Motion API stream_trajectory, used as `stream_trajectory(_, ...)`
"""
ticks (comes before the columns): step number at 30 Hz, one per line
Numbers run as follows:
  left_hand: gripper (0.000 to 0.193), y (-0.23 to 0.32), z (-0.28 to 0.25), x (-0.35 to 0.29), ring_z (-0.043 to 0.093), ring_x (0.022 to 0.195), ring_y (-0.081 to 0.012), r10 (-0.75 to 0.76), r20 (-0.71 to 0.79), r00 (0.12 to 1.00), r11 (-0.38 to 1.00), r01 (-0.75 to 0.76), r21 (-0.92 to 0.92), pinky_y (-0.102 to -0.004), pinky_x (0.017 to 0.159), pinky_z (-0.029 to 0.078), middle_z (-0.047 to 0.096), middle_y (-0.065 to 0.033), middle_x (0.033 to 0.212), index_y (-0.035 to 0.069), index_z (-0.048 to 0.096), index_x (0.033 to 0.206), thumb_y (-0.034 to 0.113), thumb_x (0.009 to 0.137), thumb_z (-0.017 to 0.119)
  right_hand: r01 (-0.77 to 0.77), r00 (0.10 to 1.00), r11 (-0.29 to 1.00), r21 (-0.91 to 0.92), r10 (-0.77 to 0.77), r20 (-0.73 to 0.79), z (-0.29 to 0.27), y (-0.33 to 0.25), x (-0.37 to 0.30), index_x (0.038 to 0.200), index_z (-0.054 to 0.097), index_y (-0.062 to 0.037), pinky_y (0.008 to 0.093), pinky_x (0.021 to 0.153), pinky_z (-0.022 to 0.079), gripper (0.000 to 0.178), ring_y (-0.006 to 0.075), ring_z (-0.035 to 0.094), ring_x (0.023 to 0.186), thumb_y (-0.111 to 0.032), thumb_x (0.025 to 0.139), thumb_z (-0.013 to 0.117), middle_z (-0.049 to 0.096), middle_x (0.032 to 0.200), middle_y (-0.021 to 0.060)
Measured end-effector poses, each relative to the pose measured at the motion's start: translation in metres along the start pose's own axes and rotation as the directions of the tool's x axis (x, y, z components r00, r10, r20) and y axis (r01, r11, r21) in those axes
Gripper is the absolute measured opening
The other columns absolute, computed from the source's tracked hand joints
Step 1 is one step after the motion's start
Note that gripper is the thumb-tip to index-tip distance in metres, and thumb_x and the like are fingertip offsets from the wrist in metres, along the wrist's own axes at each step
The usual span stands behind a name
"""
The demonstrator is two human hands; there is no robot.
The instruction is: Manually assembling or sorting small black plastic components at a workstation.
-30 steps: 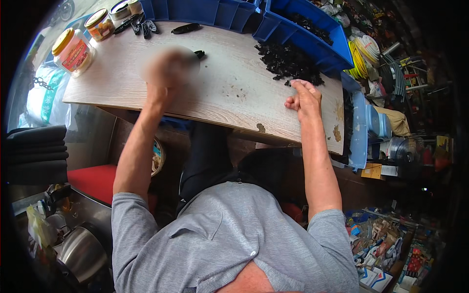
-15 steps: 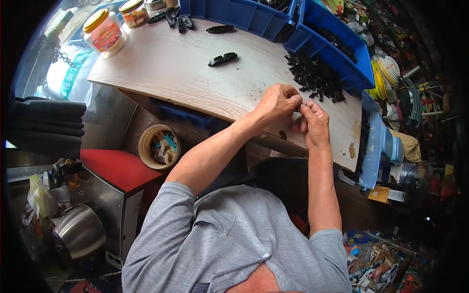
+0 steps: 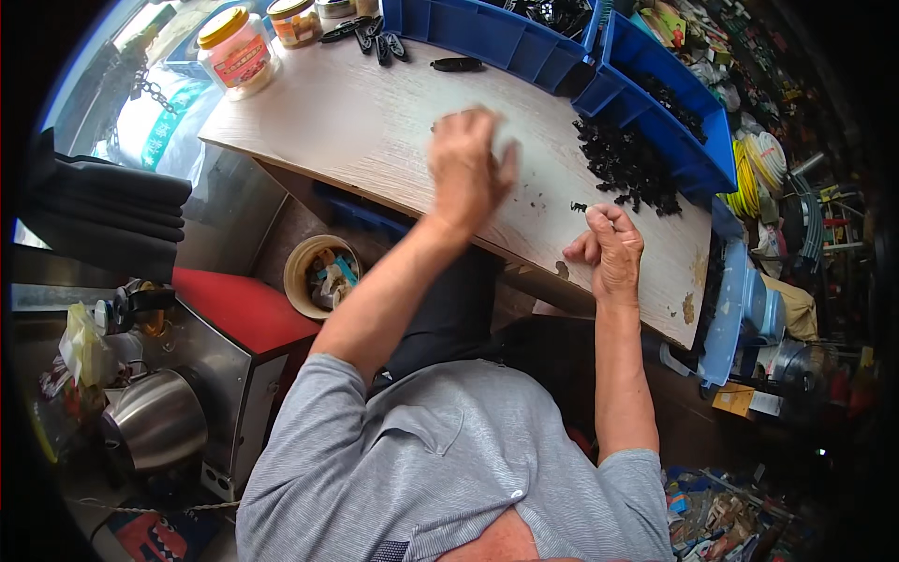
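Over the middle of the pale tabletop, my left hand [image 3: 465,164] is smeared by motion, its thumb apart from the fingers. It covers the spot where a glossy black elongated part lay, so I cannot tell whether it grips that part. Near the front edge, my right hand [image 3: 613,248] is closed in a pinch. A small, jagged black plastic piece [image 3: 578,207] sticks out from its thumb and forefinger. Beyond that hand lies a heap of similar small black pieces [image 3: 627,164]. Another elongated black part [image 3: 457,65] rests toward the back of the table.
Blue bins [image 3: 646,103] holding black parts line the back and right of the table [image 3: 318,122]. A jar with a yellow lid [image 3: 236,54] stands at the far left, beside several black parts [image 3: 382,42]. Below the front edge is a waste bucket [image 3: 298,281].
My left hand has left my right hand and moved left and away, over the elongated black part. My right hand stays near the edge, the small piece now showing. The view has shifted slightly.
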State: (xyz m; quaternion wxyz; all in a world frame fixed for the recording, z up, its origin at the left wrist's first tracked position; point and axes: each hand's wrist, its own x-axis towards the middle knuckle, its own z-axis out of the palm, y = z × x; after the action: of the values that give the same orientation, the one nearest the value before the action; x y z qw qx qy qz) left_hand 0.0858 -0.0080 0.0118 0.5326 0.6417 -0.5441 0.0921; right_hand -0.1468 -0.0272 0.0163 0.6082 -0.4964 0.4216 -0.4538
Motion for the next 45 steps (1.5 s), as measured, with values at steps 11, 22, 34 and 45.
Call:
stream_trajectory(11,0.026,-0.018,-0.001,-0.012,0.061,0.069,-0.0112,-0.143,0.384,0.912,0.887,0.290,-0.359,-0.0261,0.058,0.050,0.070,-0.0073,0.084,0.005,0.068,0.114,0.015,0.090,0.069,0.010,0.999,0.971,0.238,-0.022,0.046,-0.008,0.004,0.004,0.105,0.064,-0.0092,0.0500,0.065,0.063,0.016,0.0237,0.067,0.061,-0.020,0.093,0.069,0.058,0.059,0.0045)
stream_trajectory(22,0.025,0.044,0.017,-0.039,0.064,0.075,-0.0088,-0.056,0.793,0.607,0.267,0.774,-0.574,-0.0243,0.069,0.054,0.068,-0.0046,0.090,-0.003,0.066,0.114,0.007,0.091,0.068,-0.050,0.997,0.966,0.255,0.033,0.068,-0.003,0.000,0.002,0.099,0.068,-0.0062,0.0269,0.058,0.054,0.014,0.0126,0.060,0.054,-0.011,0.088,0.075,0.062,0.065,0.0006)
stream_trajectory(34,0.024,0.059,0.014,-0.028,0.061,0.063,-0.0082,-0.233,0.792,0.564,0.279,0.819,-0.501,-0.0229,0.059,0.051,0.066,-0.0051,0.077,-0.005,0.069,0.099,0.018,0.091,0.070,-0.118,0.991,0.976,0.181,0.104,0.088,-0.004,-0.002,0.006,0.099,0.067,-0.0061,0.0215,0.053,0.048,0.016,0.0098,0.057,0.052,-0.011,0.088,0.076,0.064,0.072,0.0007)
stream_trajectory(45,0.016,0.055,0.015,-0.031,0.061,0.059,-0.0090,-0.314,0.805,0.503,0.082,0.859,-0.505,-0.0225,0.054,0.053,0.067,-0.0067,0.078,-0.003,0.067,0.091,0.012,0.089,0.070,-0.269,0.957,0.961,-0.068,0.275,0.089,0.009,-0.021,0.002,0.087,0.063,-0.0050,0.0298,0.045,0.051,0.032,0.0136,0.053,0.043,-0.036,0.089,0.073,0.053,0.056,0.0018)
